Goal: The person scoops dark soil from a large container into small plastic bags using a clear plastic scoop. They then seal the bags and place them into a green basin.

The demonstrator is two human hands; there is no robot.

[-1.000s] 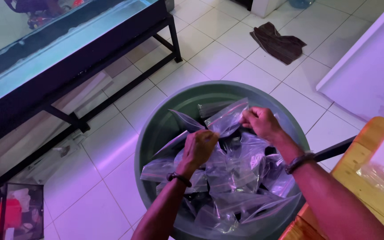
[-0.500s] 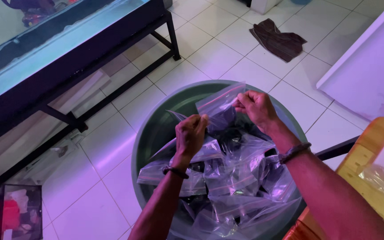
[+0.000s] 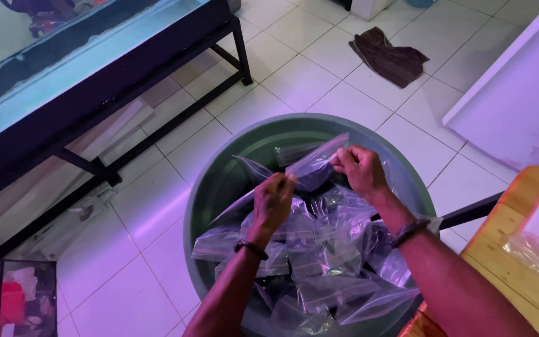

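Observation:
Both my hands are over a round grey-green tub (image 3: 232, 163) on the tiled floor. My left hand (image 3: 274, 198) pinches one end of a clear plastic bag (image 3: 312, 168), and my right hand (image 3: 359, 167) pinches the other end at its top edge. The bag hangs stretched between them above the tub. Several more clear plastic bags (image 3: 319, 274) lie heaped inside the tub under my forearms. A dark bracelet sits on each wrist.
A long glass aquarium (image 3: 63, 68) on a black metal stand runs along the upper left. A brown rag (image 3: 389, 57) lies on the tiles at the top. A white panel (image 3: 519, 106) is at right, a yellow wooden surface (image 3: 506, 243) at lower right.
Both hands have lifted the bag slightly and moved closer to its top edge. The view has shifted a little; the tub and piled bags stay put.

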